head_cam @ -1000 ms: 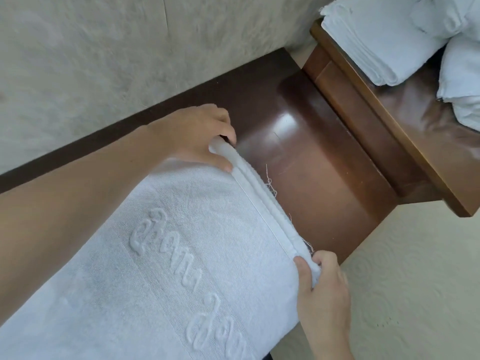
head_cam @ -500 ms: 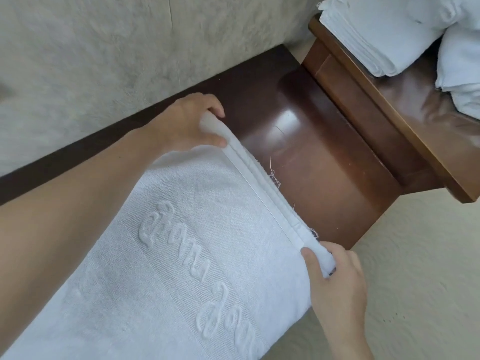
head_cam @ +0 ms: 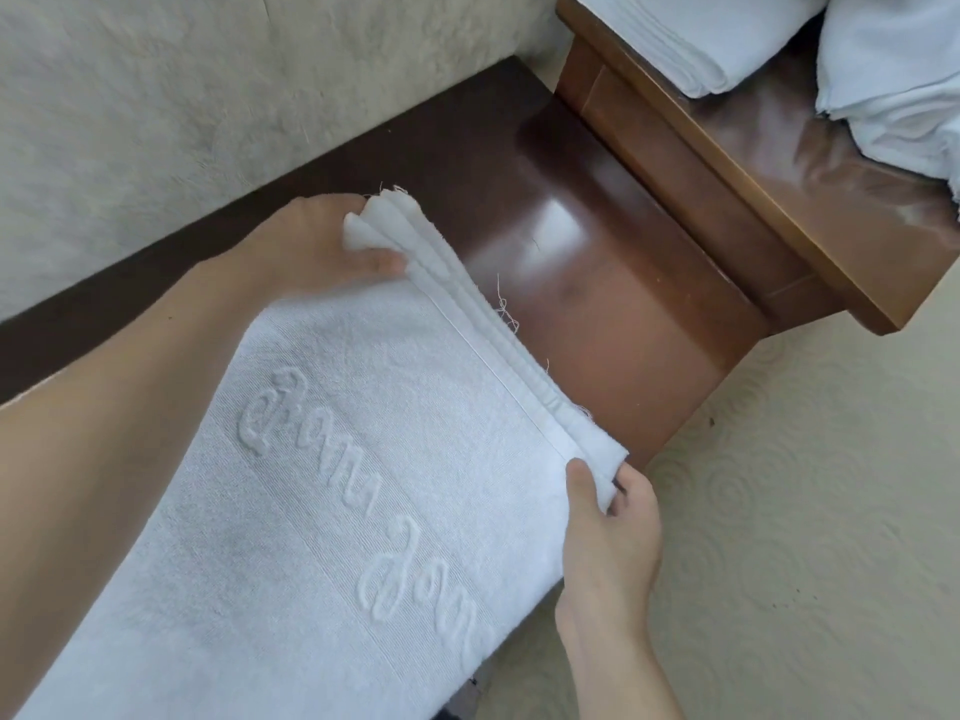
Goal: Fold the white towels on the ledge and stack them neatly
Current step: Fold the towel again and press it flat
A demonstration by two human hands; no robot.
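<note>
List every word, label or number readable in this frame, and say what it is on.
"Bon" or "Bonn": raised cursive script woven into the white towel; the reading is uncertain.
A second raised word below it starts with what looks like "Jo"; the rest runs off the towel's edge and cannot be read.
No readable text on the folded towels on the upper shelf, the ledge, the wall or the floor.

You have one white terry towel with raised script lettering (head_cam: 332,501) lying folded flat along the dark brown wooden ledge (head_cam: 597,283), its layered hem edges stacked and frayed at the far end. A folded white towel stack (head_cam: 691,39) sits on the raised wooden step, loosely piled white towels (head_cam: 893,80) beside it.
</note>
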